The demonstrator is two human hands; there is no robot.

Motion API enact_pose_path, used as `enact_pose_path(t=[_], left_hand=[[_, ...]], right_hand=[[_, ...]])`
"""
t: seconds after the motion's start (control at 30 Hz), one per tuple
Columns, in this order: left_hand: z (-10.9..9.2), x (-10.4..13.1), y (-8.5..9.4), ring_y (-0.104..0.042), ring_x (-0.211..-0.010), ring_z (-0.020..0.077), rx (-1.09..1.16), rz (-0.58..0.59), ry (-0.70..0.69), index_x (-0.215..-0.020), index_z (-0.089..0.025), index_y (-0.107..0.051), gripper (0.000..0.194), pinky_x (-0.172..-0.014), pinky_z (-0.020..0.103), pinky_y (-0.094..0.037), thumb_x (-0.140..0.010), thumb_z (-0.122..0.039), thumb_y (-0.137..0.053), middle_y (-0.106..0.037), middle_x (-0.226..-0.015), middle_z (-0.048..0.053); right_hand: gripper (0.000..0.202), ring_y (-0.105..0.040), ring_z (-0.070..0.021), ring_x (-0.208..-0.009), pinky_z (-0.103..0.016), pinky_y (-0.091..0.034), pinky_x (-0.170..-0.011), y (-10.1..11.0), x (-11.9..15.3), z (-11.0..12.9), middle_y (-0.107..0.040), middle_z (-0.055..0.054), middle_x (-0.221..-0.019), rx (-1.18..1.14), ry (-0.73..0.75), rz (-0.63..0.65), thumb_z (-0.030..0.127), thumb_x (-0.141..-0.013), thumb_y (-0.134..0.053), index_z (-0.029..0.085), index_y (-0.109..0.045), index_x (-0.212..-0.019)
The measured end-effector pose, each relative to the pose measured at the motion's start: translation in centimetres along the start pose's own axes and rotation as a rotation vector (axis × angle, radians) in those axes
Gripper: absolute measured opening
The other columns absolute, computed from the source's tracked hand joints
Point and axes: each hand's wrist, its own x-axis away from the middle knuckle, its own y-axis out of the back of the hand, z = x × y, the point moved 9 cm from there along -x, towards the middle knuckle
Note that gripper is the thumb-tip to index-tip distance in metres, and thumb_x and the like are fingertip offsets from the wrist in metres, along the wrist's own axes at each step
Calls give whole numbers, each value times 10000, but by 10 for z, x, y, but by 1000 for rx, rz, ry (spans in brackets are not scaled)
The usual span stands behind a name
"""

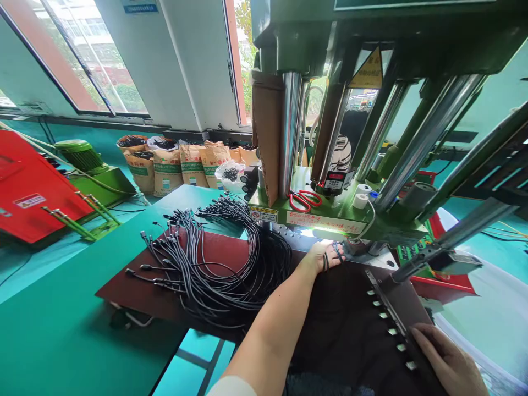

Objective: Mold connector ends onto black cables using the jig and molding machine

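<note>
Left hand palm up, fingers loosely spread, black cables across it, right at the front edge of the press. Dark bar sits to its right and closer to the body; right hand is nearer, touching the bar's near part, how tightly can't tell. Bar's long axis runs away and leftward, far end toward the press; metal tips stick out its left side. Cable pile lies left, on the brown worktop.

Cables block leftward; room between left hand and metal strip
</note>
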Motion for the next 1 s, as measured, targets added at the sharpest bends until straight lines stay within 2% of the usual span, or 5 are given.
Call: enact_pose_path(t=[0.23,0.5,0.7,0.87,1.0], left_hand=[[0,0,1,-556,-637,132,-1,11,-10,-831,-115,-569,160,-743,335,-452,-841,-191,-428,-583,-725,57],[-1,-1,2,-569,-622,133,-1,42,-25,-854,-117,-568,163,-705,328,-466,-848,-196,-426,-585,-702,51],[-2,1,1,-573,-623,131,-14,47,-36,-859,-134,-578,115,-705,327,-464,-819,-206,-499,-578,-704,35],[-4,3,1,-572,-613,125,-28,37,-56,-875,-142,-573,102,-701,331,-472,-808,-191,-514,-572,-707,28],[-5,2,1,-547,-553,102,-34,23,-85,-894,-147,-554,104,-688,329,-482,-808,-152,-496,-541,-647,-2]], right_hand=[[337,-662,-234,-699,-273,-517,-566,1,2,0,-705,6,-755,-17,28,-38,546,-640,-502,261,-658,-729],[330,-651,-211,-680,-256,-508,-568,-2,3,2,-694,2,-744,-29,48,-27,532,-680,-492,247,-645,-744],[302,-650,-211,-714,-255,-506,-604,-2,3,4,-694,-3,-774,-25,76,-30,502,-715,-484,243,-633,-753],[310,-640,-199,-671,-252,-499,-595,-5,4,10,-683,-5,-739,-25,112,5,501,-744,-461,239,-626,-744],[299,-636,-193,-660,-237,-491,-566,-6,-1,26,-685,-3,-741,-11,168,110,482,-770,-455,238,-627,-776]])
